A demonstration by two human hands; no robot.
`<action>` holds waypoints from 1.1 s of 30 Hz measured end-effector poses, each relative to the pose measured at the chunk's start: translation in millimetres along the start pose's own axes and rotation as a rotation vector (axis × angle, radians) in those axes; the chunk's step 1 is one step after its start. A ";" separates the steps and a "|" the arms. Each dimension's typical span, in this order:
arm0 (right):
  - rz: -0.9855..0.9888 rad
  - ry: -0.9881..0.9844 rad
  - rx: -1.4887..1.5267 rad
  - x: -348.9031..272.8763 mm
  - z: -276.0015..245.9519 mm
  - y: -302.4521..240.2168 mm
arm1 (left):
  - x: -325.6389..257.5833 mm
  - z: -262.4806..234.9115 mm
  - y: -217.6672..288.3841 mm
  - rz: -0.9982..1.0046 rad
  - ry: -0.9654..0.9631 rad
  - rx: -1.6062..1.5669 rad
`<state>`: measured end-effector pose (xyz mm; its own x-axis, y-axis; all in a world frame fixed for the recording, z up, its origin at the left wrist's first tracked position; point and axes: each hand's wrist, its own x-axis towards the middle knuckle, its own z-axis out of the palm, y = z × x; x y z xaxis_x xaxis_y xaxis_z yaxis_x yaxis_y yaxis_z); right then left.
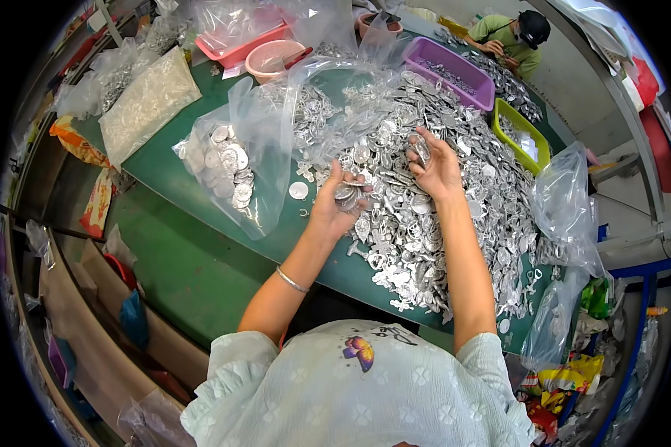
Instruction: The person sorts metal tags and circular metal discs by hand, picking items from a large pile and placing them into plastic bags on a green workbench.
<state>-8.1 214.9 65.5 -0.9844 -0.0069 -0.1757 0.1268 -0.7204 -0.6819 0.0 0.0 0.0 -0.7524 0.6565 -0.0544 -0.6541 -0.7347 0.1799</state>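
Over a wide heap of silver metal charms (402,257), both my hands are raised. My left hand (338,203) is closed around several round silver charms, which show between thumb and fingers. My right hand (434,165) has its fingers curled on a silver charm (421,153) near the fingertips. Left of my left hand, a clear plastic bag (272,182) lies on the green table (175,160) with round silver discs (227,165) inside. One loose disc (298,191) rests on the table between bag and hand.
Behind the heap stand a purple basin (417,51) and a lime-green tray (542,153). A pink basin (265,61) and a full bag (149,104) are at the back left. Clear bags (570,201) hang at the right edge. A person (511,41) works at the far right.
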 end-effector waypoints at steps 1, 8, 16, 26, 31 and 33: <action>0.027 0.001 -0.091 2.4 -2.9 -0.4 | 0.3 5.8 1.9 0.060 0.090 0.122; -0.025 0.401 -2.145 5.2 46.9 25.3 | 32.6 25.9 27.3 0.141 0.329 1.311; -0.175 0.030 -2.307 23.4 25.9 16.5 | 68.5 29.9 29.6 0.204 0.392 2.195; -0.050 -0.061 -0.047 -36.8 -1.7 1.2 | 58.4 33.5 23.9 0.265 0.419 2.255; -0.025 -0.059 0.329 -32.4 -15.3 20.6 | 57.1 34.7 25.1 0.294 0.378 2.424; 0.029 -0.149 0.552 -34.5 -18.5 24.7 | 60.4 35.1 27.1 0.361 0.386 2.423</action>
<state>31.2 210.2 41.6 -0.9931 -0.1012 -0.0599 0.1112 -0.9736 -0.1993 -60.4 25.8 36.1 -0.9153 0.3646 0.1710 0.4003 0.7774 0.4852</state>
